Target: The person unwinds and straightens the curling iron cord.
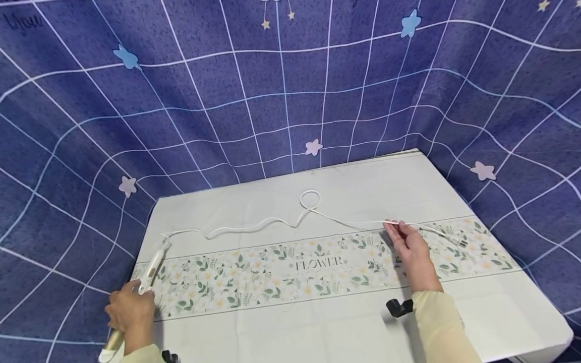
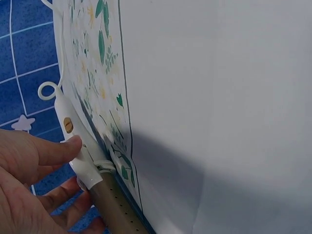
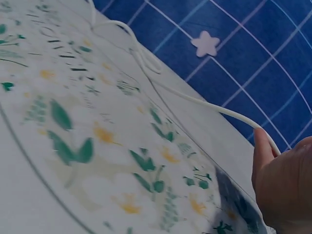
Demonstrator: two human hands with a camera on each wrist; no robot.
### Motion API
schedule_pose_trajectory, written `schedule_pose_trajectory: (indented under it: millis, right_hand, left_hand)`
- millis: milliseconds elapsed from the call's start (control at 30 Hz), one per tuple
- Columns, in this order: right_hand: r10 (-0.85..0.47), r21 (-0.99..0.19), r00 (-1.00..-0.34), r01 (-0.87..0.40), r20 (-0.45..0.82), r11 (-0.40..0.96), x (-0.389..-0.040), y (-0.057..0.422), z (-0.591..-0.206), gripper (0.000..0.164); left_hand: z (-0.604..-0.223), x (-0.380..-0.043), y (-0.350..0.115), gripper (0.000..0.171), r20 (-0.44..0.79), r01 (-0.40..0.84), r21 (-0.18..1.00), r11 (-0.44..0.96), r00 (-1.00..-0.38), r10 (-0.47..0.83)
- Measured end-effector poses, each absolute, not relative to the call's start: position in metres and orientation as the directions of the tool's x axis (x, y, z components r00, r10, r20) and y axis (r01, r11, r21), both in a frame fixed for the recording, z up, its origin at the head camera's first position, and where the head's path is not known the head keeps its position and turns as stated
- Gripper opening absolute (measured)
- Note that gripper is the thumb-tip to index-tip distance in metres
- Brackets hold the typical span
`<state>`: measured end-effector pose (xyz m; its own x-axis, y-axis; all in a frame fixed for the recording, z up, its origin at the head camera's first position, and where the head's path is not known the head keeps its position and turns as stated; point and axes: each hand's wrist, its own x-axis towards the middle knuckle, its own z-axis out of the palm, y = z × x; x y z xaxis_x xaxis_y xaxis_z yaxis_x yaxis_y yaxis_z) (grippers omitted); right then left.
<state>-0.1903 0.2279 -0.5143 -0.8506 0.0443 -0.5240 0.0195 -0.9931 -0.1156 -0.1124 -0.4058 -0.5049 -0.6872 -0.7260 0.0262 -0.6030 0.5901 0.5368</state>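
Observation:
At the table's left edge my left hand (image 1: pixel 131 310) holds a hair styling iron (image 1: pixel 153 267) with a white handle and a gold barrel. In the left wrist view the thumb lies on the white handle (image 2: pixel 80 134), near a gold button, and the fingers are beneath; the perforated gold barrel (image 2: pixel 117 204) points down. A white power cord (image 1: pixel 245 228) runs from the handle across the table, with one small loop in its middle. My right hand (image 1: pixel 413 252) pinches this cord near its far end, where the plug (image 1: pixel 460 242) hangs out to the right.
The white table cover (image 1: pixel 272 333) carries a flowered band (image 1: pixel 204 282) lettered FLOWER. Blue gridded curtains (image 1: pixel 254 101) with star shapes stand close behind and on both sides. A small black piece (image 1: pixel 399 307) sticks out by the right sleeve.

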Motion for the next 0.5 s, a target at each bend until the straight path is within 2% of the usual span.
schedule_pose_trajectory:
  millis: [133,300,433,467,500]
  right_hand:
    - [0.092,0.002,-0.841,-0.11,-0.533,-0.994,-0.197,0.241,-0.514,0.058]
    - [0.146,0.047,-0.842,-0.198,-0.519,-0.979,-0.203,0.258,-0.513,0.05]
    - [0.182,0.061,-0.841,-0.247,-0.51,-0.967,-0.207,0.271,-0.511,0.048]
    - [0.215,-0.026,-0.835,-0.234,-0.506,-0.972,-0.208,0.273,-0.511,0.048]
    - [0.223,-0.022,-0.834,-0.246,-0.505,-0.969,-0.208,0.276,-0.511,0.048]
  left_hand:
    - [-0.506,-0.112,-0.406,0.045,0.023,-0.606,0.542,0.582,-0.682,-0.731]
    - [-0.507,-0.112,-0.407,0.046,0.014,-0.617,0.536,0.576,-0.676,-0.737]
    - [-0.507,-0.113,-0.406,0.046,0.008,-0.626,0.533,0.569,-0.669,-0.744]
    - [-0.507,-0.113,-0.406,0.046,0.007,-0.628,0.533,0.567,-0.667,-0.745]
    - [-0.507,-0.113,-0.406,0.046,0.006,-0.63,0.532,0.565,-0.665,-0.747]
